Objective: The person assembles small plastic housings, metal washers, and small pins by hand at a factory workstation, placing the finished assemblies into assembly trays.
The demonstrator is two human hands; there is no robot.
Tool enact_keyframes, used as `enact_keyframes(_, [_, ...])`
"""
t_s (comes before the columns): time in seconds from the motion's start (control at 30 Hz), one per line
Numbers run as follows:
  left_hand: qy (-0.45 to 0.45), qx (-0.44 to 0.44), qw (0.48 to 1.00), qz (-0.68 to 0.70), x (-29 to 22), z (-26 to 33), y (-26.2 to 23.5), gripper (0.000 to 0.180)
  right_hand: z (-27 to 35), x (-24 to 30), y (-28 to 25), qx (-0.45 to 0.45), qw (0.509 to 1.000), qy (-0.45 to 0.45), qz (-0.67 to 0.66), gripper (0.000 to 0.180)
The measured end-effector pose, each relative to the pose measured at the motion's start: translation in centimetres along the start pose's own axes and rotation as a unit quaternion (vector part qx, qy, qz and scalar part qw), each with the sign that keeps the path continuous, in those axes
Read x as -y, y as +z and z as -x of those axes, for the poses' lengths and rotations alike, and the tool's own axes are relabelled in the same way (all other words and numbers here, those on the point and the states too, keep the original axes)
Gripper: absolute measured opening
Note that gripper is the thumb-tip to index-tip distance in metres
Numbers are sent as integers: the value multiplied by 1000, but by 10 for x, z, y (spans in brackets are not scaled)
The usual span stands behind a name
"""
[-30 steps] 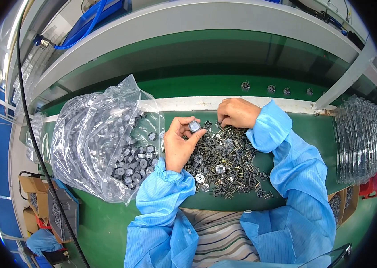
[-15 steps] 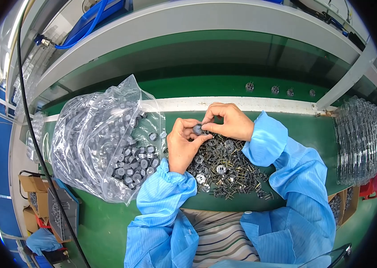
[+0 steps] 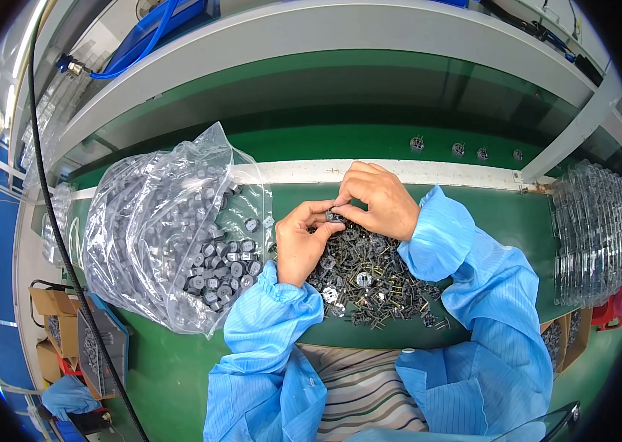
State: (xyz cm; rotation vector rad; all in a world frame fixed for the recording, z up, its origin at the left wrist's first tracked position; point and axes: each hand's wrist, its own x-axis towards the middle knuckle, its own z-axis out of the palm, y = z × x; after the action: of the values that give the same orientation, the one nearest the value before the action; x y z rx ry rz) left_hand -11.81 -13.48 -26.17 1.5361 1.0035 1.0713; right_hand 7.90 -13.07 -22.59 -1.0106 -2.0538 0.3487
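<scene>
My left hand (image 3: 301,239) pinches a small round dark plastic part (image 3: 334,216) between thumb and fingers, a little above the table. From the far right side, my right hand (image 3: 379,199) has its thumb and fingertips closed on the upper edge of that same part. Whether a smaller piece sits between the right fingertips is hidden. Below both hands spreads a heap of small black parts with metal pins (image 3: 377,283), with a few shiny round pieces among them. Left of my left hand lies a clear plastic bag (image 3: 131,243), spilling many grey round caps (image 3: 215,276).
Beyond a white rail (image 3: 304,172) runs a green strip carrying several small round parts (image 3: 417,144). Stacked clear plastic trays (image 3: 592,232) stand at the right end. A black cable (image 3: 61,228) hangs at the left, near cardboard boxes (image 3: 64,324).
The part between my hands has turned from its smooth grey face to a darker, uneven side. My right fingers have shifted over it. The parts on the green strip have slid slightly right.
</scene>
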Motion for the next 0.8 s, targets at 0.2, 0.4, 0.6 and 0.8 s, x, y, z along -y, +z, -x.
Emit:
enact_keyframes(0.2, [166,-54,972,-155,-19,2,3,33,3,1,11,12,939,194,-282,13])
enact_keyframes(0.4, [194,-86,932,-295,-12,-8,-23,44,3,-51,-1,-40,976,176,-124,14])
enact_keyframes(0.6, [-30,-114,816,-566,6,-6,-87,45,13,-129,-37,-100,937,223,251,14])
enact_keyframes(0.8, [-80,-91,822,-556,6,-5,-93,28,9,-108,-29,-146,924,83,343,15])
